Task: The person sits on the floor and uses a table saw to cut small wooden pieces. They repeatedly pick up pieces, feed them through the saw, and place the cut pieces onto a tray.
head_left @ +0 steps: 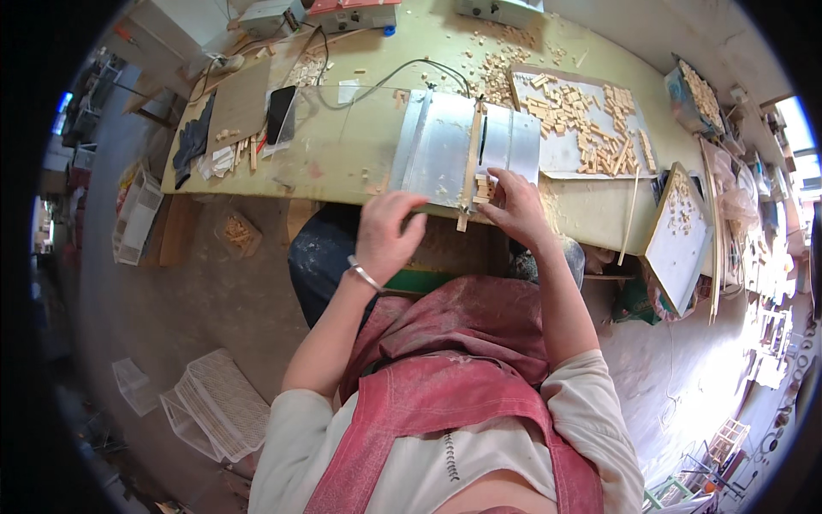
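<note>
A low metal saw table [441, 128] sits at the front edge of the bench, with a thin dark slit [484, 137] in its top. A narrow wooden strip [472, 146] runs front to back across it, overhanging the front edge. Against this strip's right side stand several small wooden blocks [483, 188], stacked together. My right hand [518, 208] grips them between thumb and fingers. Off the metal's front left corner hovers my left hand [390, 233], its thumb apart from its fingers and nothing in it.
A shallow tray [565, 163] of loose wooden blocks lies right of the saw table, with wood scraps [488, 73] behind. A black phone [281, 113], a dark glove [194, 141] and a cable [377, 92] lie leftward. A tilted board [676, 240] stands beyond the bench's right edge.
</note>
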`<state>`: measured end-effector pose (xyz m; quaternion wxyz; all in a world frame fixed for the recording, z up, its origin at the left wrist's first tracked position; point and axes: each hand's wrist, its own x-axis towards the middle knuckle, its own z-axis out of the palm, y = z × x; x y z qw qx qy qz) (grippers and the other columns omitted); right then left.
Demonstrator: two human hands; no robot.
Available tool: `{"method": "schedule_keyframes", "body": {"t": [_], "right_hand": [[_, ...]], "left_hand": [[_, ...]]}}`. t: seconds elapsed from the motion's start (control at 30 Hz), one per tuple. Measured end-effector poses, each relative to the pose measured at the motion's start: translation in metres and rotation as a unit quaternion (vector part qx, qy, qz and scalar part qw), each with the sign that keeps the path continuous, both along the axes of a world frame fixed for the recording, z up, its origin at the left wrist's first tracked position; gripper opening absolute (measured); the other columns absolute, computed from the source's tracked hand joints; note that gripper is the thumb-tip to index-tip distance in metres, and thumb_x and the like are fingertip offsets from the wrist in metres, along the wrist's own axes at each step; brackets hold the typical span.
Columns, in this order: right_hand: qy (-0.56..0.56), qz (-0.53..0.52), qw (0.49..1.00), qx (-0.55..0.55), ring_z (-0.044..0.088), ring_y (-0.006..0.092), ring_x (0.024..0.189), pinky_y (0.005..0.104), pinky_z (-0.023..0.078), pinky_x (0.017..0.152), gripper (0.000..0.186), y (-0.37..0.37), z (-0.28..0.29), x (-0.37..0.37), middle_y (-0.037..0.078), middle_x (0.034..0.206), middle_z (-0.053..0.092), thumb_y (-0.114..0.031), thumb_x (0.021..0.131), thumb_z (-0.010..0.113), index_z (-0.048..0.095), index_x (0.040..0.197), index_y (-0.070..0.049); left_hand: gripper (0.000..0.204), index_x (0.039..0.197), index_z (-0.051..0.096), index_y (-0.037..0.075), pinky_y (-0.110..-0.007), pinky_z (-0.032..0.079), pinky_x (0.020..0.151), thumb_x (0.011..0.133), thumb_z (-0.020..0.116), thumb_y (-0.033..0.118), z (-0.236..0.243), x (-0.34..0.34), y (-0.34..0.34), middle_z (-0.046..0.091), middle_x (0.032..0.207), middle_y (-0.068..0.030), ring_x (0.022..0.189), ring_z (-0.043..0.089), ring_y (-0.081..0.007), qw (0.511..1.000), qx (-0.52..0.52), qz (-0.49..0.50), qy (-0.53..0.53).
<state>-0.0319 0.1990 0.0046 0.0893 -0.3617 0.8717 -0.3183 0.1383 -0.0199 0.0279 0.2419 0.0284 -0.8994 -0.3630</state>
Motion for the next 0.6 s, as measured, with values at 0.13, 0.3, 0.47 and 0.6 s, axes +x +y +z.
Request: {"method": "schedule_keyframes", "body": {"t": [0.13, 0.3, 0.47, 0.6], "right_hand": [[-0.012, -0.028, 0.999, -0.033, 0.062, 0.0340, 0.100, 0.0457, 0.049, 0.090, 0.065, 0.008, 0.002, 0.002, 0.015, 0.101, 0.064, -0.017, 0.079, 0.077, 0.057, 0.139, -0.002], [0.015, -0.018, 0.994, -0.104, 0.060, 0.0318, 0.095, 0.0429, 0.049, 0.088, 0.070, 0.003, -0.019, 0.006, 0.014, 0.100, 0.061, -0.009, 0.078, 0.075, 0.053, 0.145, -0.001], [0.040, -0.087, 0.990, -0.098, 0.060, 0.0331, 0.096, 0.0433, 0.048, 0.087, 0.057, 0.006, -0.013, 0.016, 0.013, 0.102, 0.062, -0.007, 0.078, 0.073, 0.062, 0.133, -0.001], [0.105, -0.103, 0.986, -0.077, 0.061, 0.0333, 0.097, 0.0440, 0.047, 0.086, 0.043, -0.001, -0.023, 0.030, 0.012, 0.101, 0.063, -0.008, 0.080, 0.071, 0.068, 0.122, -0.002]], "left_hand": [[0.041, 0.123, 0.065, 0.007, -0.045, 0.047, 0.096, 0.083, 0.074, 0.014, 0.001, -0.041, 0.030, 0.065, 0.113, -0.0115, 0.110, 0.062, -0.0328, 0.996, -0.031, -0.056, -0.059], [0.059, 0.134, 0.057, 0.009, -0.048, 0.046, 0.095, 0.079, 0.076, 0.017, -0.012, -0.072, 0.046, 0.058, 0.119, -0.0127, 0.115, 0.058, -0.0352, 0.988, -0.066, -0.059, -0.125], [0.062, 0.135, 0.057, 0.011, -0.049, 0.046, 0.093, 0.077, 0.078, 0.020, -0.028, -0.085, 0.048, 0.057, 0.117, -0.0124, 0.113, 0.058, -0.0364, 0.986, -0.075, -0.041, -0.143], [0.057, 0.131, 0.060, 0.014, -0.050, 0.047, 0.091, 0.077, 0.077, 0.022, -0.031, -0.089, 0.046, 0.057, 0.116, -0.0116, 0.111, 0.059, -0.0360, 0.984, -0.081, -0.046, -0.149]]}}
